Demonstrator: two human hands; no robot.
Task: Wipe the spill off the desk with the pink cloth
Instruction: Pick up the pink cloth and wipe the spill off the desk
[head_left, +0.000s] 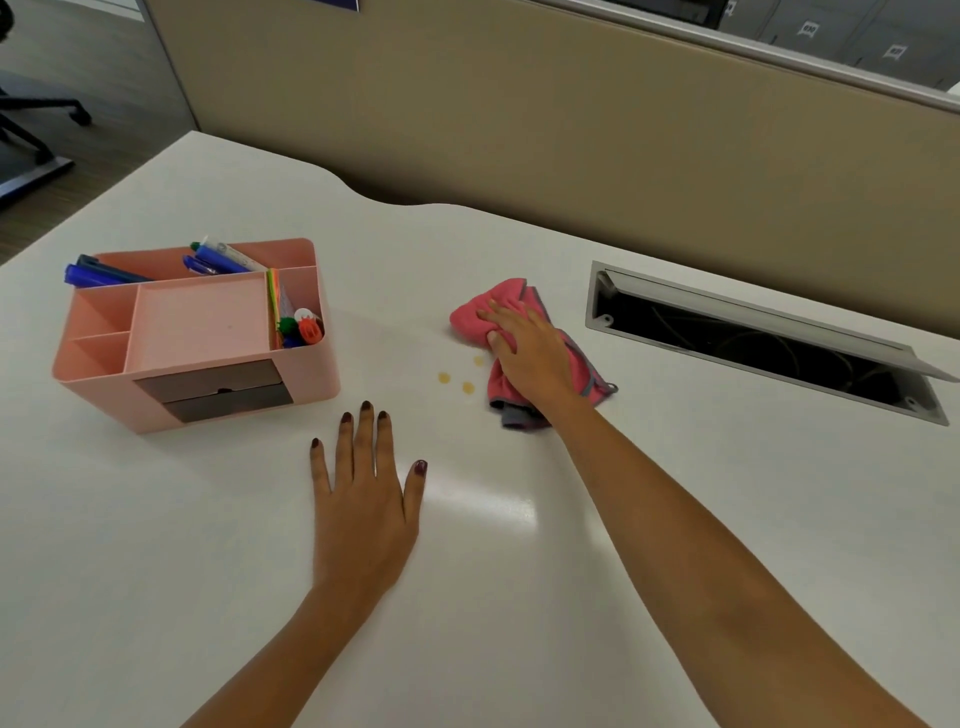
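Note:
A crumpled pink cloth (475, 317) with a grey edge lies on the white desk (519, 519), right of centre. My right hand (530, 353) presses on top of it, fingers curled into the fabric. Just left of the cloth sit three small yellowish spill drops (444, 378); the cloth does not cover them. My left hand (363, 493) lies flat on the desk nearer to me, fingers spread, holding nothing.
A pink desk organiser (197, 338) with blue pens and small items stands at the left. An open cable hatch (753, 338) with a raised lid is set into the desk at the right. A beige partition (519, 130) runs along the back.

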